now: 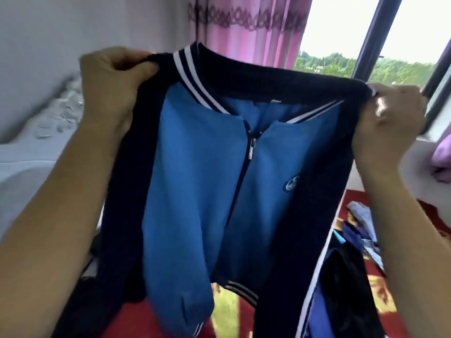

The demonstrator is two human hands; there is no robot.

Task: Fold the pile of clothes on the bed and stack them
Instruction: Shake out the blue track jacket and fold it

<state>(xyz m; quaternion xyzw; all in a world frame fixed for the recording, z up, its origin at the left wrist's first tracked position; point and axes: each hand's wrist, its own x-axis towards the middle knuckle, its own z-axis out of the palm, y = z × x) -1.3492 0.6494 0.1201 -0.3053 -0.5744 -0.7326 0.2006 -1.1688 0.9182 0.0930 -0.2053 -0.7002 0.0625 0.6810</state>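
Both hands, left (111, 81) and right (390, 123), grip a blue jacket (195, 179) above the red bed (380, 296), near pink curtains (244, 28) and a window (341, 32).

- Daylight comes in through the window (338, 25), whose sky is blown out to near white.
- The jacket (195, 179), left of the window, is backlit, and its front is shaded.
- The right hand (388, 123), just below the window, is motion-blurred.
- Far from the window, the frame edges bend and soften.

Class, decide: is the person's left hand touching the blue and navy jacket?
Touching. The head view shows the left hand gripping the jacket at its navy shoulder, the fabric bunched in its grasp.
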